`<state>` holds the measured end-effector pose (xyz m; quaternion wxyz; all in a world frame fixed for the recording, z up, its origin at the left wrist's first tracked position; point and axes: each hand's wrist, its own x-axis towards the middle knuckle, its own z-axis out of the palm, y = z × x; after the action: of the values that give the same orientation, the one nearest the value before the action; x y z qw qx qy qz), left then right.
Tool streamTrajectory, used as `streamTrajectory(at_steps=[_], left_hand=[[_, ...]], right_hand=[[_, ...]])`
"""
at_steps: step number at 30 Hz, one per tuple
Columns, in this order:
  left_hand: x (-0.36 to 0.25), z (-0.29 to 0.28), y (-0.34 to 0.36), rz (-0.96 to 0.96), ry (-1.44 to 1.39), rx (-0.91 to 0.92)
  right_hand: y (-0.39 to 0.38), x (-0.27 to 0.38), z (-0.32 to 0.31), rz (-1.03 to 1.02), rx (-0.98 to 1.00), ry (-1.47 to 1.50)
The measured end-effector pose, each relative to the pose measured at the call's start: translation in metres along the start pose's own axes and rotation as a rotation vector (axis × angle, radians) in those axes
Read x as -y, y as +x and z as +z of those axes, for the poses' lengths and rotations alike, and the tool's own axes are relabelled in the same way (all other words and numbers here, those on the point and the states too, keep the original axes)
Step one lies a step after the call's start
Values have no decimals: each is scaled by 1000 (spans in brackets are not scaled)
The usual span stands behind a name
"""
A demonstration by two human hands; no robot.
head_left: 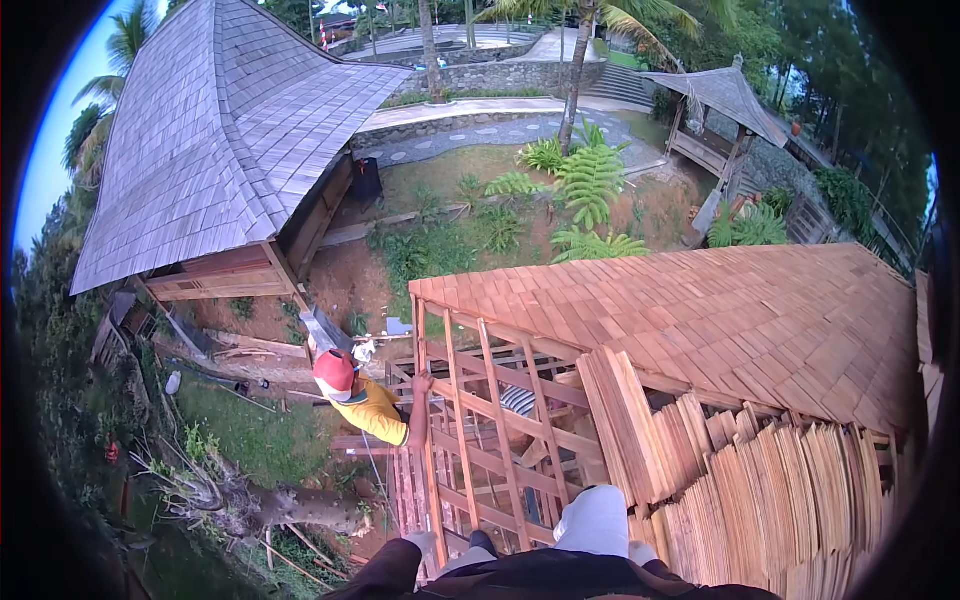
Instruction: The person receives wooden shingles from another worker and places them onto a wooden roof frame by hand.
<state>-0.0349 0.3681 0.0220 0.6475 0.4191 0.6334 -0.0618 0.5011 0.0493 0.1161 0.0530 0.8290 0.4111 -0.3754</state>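
Observation:
At the lower edge my left hand (421,542) shows small and pale at the end of a dark sleeve, beside the wooden roof frame (497,400). Its fingers are too indistinct to read. My right hand (642,552) is mostly hidden next to my bent, light-trousered knee (596,520). It is close to the stacked wooden shingles (770,490), but whether it touches them I cannot tell. No held thing can be made out in either hand. One dark shoe (482,543) is down among the rafters.
A co-worker in a yellow shirt (372,412) and red-and-white cap grips the frame's outer rafter. Open gaps between battens drop to lower beams. Finished shingle roofing (690,320) slopes away right. A fallen trunk (300,508) lies below left, near another shingled roof (215,140).

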Motion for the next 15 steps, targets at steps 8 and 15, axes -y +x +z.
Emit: streamTrajectory(at_steps=[8,15], left_hand=[[90,-21,-25,327,476,261],[61,62,-27,234,606,122]], right_hand=[[-3,216,-129,10,-411,647],[43,297,-65,-256,44,447]])
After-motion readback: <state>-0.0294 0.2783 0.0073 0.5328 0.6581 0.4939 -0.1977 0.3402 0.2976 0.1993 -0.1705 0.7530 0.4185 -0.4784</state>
